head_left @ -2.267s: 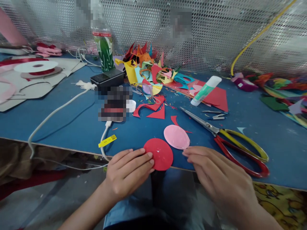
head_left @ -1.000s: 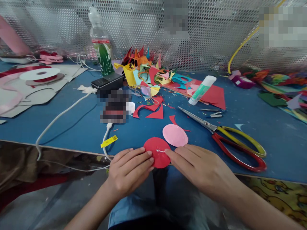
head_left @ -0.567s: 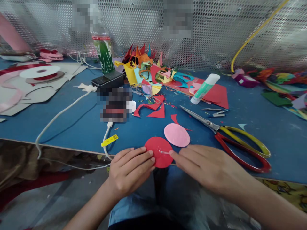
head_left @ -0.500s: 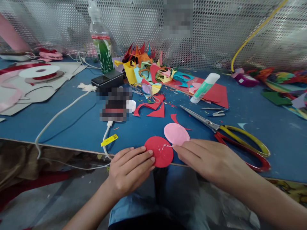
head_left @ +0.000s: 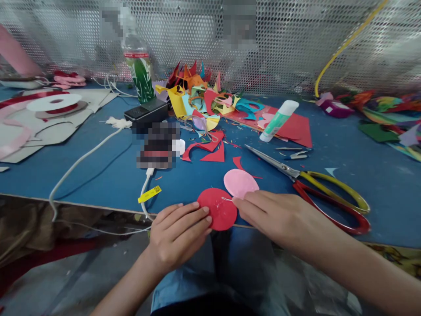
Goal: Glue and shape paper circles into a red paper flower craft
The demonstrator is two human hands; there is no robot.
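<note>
The left hand (head_left: 179, 232) is resting outstretched on the left side of the red paper disc (head_left: 222, 216); over its upper-right side, the right hand (head_left: 274, 215) is pinching a thin white strand (head_left: 226, 199).

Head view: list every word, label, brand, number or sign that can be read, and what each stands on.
No words or numbers can be read.
Yellow tag on the white cable: a square code shows; the print beside it is too small.
Bottle: print on its red band is too blurred.
Glue stick: marks on its green label are too small.
Red disc and pink disc: no lettering shows.
</note>
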